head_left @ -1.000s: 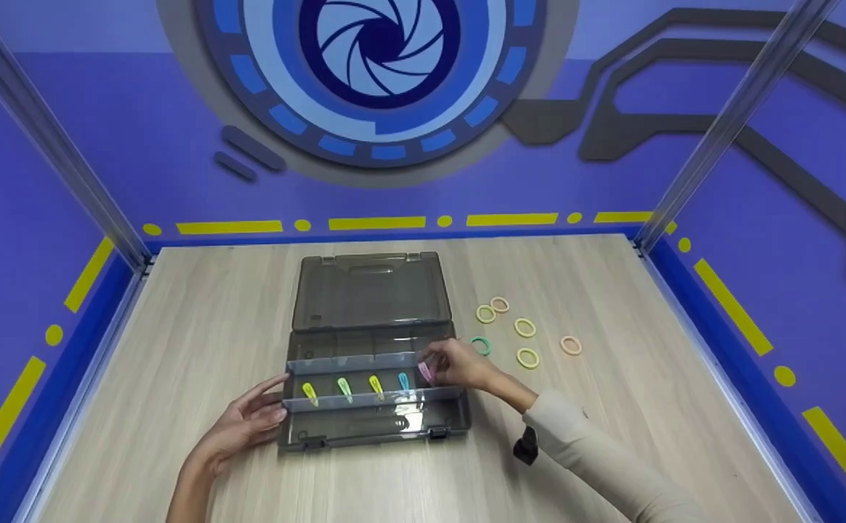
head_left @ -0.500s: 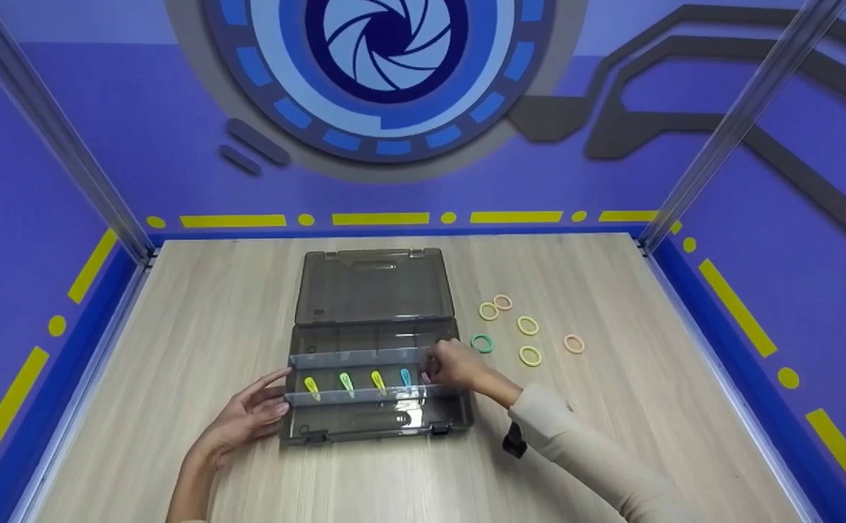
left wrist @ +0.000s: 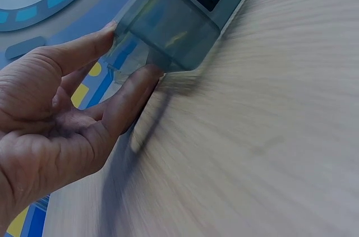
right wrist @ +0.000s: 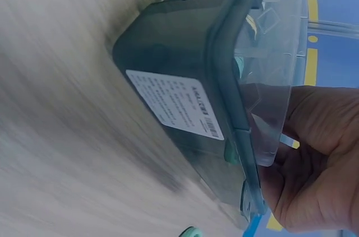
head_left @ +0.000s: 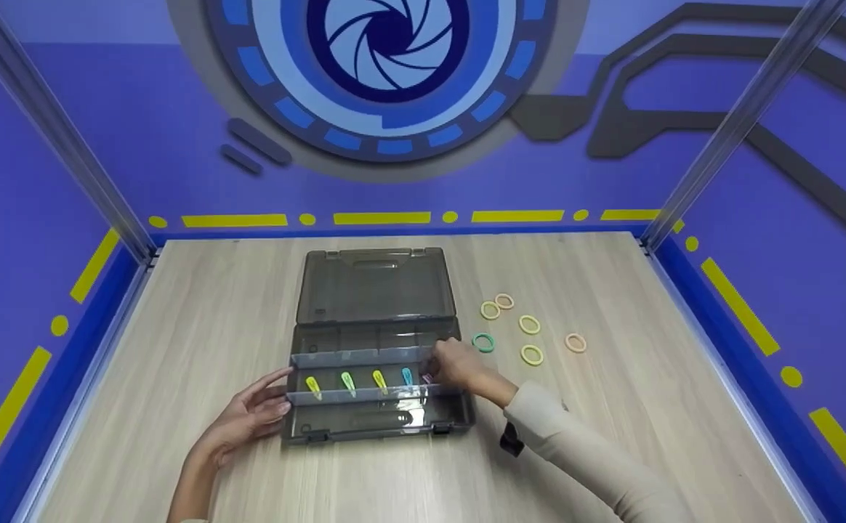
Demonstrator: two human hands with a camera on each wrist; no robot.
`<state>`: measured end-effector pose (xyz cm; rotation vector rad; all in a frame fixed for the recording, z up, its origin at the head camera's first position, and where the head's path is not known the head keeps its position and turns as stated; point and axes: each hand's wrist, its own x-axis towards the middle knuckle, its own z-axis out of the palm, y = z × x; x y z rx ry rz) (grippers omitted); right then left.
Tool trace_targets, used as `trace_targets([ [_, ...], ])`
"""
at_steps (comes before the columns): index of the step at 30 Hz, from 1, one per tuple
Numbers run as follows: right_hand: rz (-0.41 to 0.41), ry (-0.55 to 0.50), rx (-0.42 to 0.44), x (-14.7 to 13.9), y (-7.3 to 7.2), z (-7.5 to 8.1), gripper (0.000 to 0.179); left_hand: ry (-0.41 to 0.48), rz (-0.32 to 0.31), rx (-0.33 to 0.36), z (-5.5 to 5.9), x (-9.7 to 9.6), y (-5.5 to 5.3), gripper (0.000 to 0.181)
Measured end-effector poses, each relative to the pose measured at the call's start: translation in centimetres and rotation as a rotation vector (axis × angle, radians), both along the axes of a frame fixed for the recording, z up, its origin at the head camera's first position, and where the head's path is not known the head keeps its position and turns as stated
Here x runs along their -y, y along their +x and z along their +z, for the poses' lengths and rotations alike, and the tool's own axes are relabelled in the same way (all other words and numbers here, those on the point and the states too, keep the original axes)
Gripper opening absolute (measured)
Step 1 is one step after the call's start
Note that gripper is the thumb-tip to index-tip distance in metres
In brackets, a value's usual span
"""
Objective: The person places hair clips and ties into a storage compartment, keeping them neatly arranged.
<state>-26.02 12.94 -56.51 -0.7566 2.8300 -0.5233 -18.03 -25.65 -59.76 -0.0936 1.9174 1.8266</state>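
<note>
A smoky see-through organizer box (head_left: 379, 437) lies with its lid (head_left: 377, 287) folded back. In its middle row are two yellow hair clips (head_left: 379, 380), a light green hair clip (head_left: 348, 382) and a blue hair clip (head_left: 407, 377), side by side. At the row's right end my right hand (head_left: 459, 363) reaches in, fingers curled down round a pink hair clip (head_left: 428, 378), mostly hidden by them. My left hand (head_left: 245, 418) rests its fingertips against the box's left end. In the left wrist view, that hand's extended fingers (left wrist: 132, 94) touch the end wall.
Several rings lie right of the box: yellow rings (head_left: 532, 355), peach rings (head_left: 575, 343) and a green ring (head_left: 483, 342) close to my right wrist. A white label (right wrist: 175, 102) is stuck on the box's right end. Clear dividers (head_left: 357, 396) stand up along the rows.
My right hand has lowered the pink hair clip deeper into the middle row, so less of the clip shows. The left hand keeps its place at the box; the head view has shifted slightly.
</note>
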Motion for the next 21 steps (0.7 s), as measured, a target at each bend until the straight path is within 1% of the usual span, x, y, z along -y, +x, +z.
trace_targets([
  [4, -0.021, -0.004, -0.039, 0.1, 0.0, -0.3, 0.012, -0.003, 0.008, 0.013, 0.0, -0.1, 0.0, 0.073],
  [8, -0.056, -0.020, -0.108, 0.1, 0.4, -0.7, 0.012, -0.005, 0.008, 0.021, -0.1, -0.1, 0.2, 0.073],
  [12, -0.077, -0.025, -0.130, 0.2, 0.8, -0.9, 0.016, -0.008, 0.007, 0.027, -0.1, 0.0, 0.5, 0.074],
  [14, -0.069, -0.048, -0.124, 0.1, 0.8, -0.7, 0.016, -0.009, 0.009, 0.026, -0.1, 0.0, 0.5, 0.074],
  [17, -0.030, -0.117, -0.102, -0.3, 0.7, -0.2, 0.008, 0.000, 0.008, 0.016, 0.0, 0.0, 0.3, 0.074],
  [19, -0.008, -0.166, -0.065, -0.7, 0.6, 0.2, 0.003, 0.005, 0.002, 0.008, 0.0, 0.0, 0.2, 0.074],
  [21, 0.006, -0.213, -0.025, -1.4, 0.6, 0.7, 0.008, 0.008, -0.001, 0.003, 0.0, 0.0, 0.1, 0.075],
])
